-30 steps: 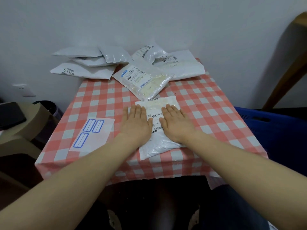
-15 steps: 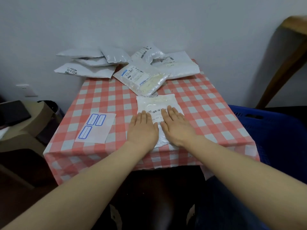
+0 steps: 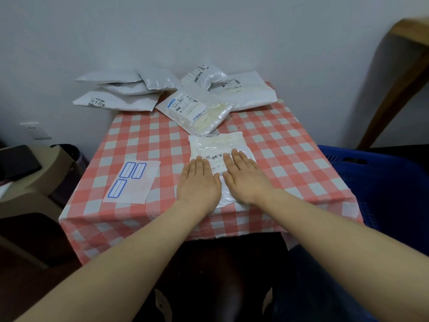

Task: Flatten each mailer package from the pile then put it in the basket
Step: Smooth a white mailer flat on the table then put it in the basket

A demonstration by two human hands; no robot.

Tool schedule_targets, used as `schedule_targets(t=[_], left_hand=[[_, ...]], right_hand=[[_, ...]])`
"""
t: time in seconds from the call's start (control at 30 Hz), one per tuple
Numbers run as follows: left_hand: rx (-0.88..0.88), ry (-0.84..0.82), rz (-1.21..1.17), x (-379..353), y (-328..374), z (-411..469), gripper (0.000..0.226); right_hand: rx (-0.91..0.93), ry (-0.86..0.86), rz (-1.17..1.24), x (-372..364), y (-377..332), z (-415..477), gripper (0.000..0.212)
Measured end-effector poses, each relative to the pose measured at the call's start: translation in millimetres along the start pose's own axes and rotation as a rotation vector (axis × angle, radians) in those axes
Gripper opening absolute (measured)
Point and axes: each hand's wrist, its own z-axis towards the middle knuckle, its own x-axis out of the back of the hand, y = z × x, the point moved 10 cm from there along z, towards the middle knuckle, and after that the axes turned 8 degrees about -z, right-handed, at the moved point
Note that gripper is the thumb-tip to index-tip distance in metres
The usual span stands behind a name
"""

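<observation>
From the head view we see our left hand (image 3: 198, 182) and right hand (image 3: 246, 180) pressed palm-down, fingers flat and grasping nothing, on a white mailer (image 3: 216, 145) at the near edge of the table (image 3: 148, 140). A pile (image 3: 120, 94) mailer reads "72-5-25". The blue basket (image 3: 383, 182) sits right.

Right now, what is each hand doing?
Left hand: open, flat on the white mailer.
Right hand: open, flat on the same mailer.

"72-5-25" on the far-left mailer (image 3: 111, 102), barcode and partial "-SO" on the pressed mailer (image 3: 217, 147)
</observation>
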Motion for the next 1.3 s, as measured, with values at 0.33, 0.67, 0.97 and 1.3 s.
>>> schedule_targets(t=[0.33, 0.67, 0.97, 1.3], left_hand=[[-0.102, -0.043, -0.026, 8.7, 7.7, 6.2, 0.058], [0.111, -0.064, -0.278, 7.7, -14.4, 9.6, 0.069], [0.105, -0.086, -0.182, 2.0, -6.7, 0.3, 0.078], [0.027, 0.039, -0.319, 35.7, 6.4, 10.4, 0.071]], right_hand=[[0.013, -0.022, 0.105, 7.1, 9.5, 5.1, 0.056], [-0.295, 0.193, 0.311, 44.2, 71.9, 0.6, 0.041], [-0.324, 0.144, 0.437, 42.7, 56.5, -5.8, 0.064], [-0.437, 0.182, 1.090, 41.5, 74.9, -11.4, 0.081]])
